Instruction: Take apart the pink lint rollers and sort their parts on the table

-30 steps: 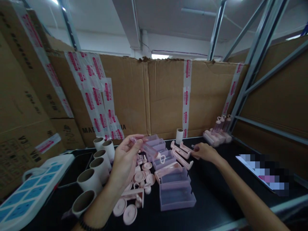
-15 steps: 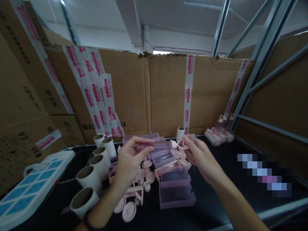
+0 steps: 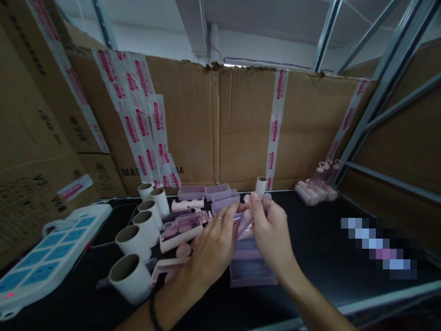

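My left hand (image 3: 215, 243), a ring on one finger, is closed around a translucent purple tube (image 3: 244, 221), which is tilted and partly hidden by the fingers. Just to its right, my right hand (image 3: 274, 230) is closed, its thumb and fingers at the tube's pink end. A small clear-purple piece (image 3: 267, 198) sticks up from the right hand's grip; its kind is unclear. Beneath both hands lie translucent purple trays (image 3: 253, 271). Pink plastic parts (image 3: 181, 239), some round and some long, spread to the left of them, partly behind my left forearm.
White cardboard tubes (image 3: 129, 278) stand in a row on the left, beside a white power strip (image 3: 51, 257). Another tube (image 3: 261, 185) stands at the back. Pink pieces with clear tubes and loops (image 3: 308, 192) lie back right. A cardboard wall (image 3: 193, 128) closes the rear.
My hands have come together, the left moving right and down. The purple tube has turned from level to tilted, its pink end now between both hands.
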A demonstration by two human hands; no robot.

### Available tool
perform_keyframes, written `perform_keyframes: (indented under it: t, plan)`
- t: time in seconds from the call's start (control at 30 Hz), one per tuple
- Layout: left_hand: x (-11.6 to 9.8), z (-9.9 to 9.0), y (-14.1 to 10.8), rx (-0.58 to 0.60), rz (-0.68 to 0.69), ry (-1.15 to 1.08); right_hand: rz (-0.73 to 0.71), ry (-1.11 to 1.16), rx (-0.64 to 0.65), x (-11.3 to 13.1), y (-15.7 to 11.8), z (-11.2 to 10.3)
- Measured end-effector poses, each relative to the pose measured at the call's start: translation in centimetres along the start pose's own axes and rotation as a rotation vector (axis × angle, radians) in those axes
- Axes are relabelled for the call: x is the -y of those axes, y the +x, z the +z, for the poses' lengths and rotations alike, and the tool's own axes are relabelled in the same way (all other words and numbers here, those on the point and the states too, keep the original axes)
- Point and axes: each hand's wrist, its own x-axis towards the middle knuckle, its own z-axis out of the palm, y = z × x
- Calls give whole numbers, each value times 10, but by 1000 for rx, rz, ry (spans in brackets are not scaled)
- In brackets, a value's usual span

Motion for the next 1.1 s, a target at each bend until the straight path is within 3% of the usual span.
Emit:
perform_keyframes:
  t: [0.13,0.33,0.43,0.53,0.6,0.67,0.7,0.73,0.77,0.83,0.9,1.03,1.1]
  plan:
    - [-8,-1,-5,38,-48,-110,-32,16,9,5,-5,8]
    - [-16,-18,1,-50,-32,-13,-162,-55,146,20,-5,-3]
    - [-24,-30,9,23,-71,-49,-157,-28,218,25,-6,-12]
    - [-25,-39,13,163,-162,-259,-59,93,252,31,-4,-25]
    - [-19,-41,13,282,-296,-482,-134,195,63,39,4,-43]
    - [-11,-42,11,385,-475,-679,-354,258,-249,48,16,-69]
    - [-7,-43,11,420,-541,-729,-459,255,-347,51,21,-83]
    - [-4,-44,12,434,-568,-732,-479,214,-342,54,25,-96]
    - [-2,-47,14,426,-551,-692,-456,144,-294,54,27,-106]
    - [1,-52,19,379,-433,-508,-344,-62,-78,48,28,-119]
    - [7,-57,24,344,-324,-249,-282,-279,148,35,24,-119]
    - [34,-56,25,422,-215,216,-261,-484,550,9,20,-90]
    - [50,-51,22,477,-180,392,-275,-528,686,0,21,-67]
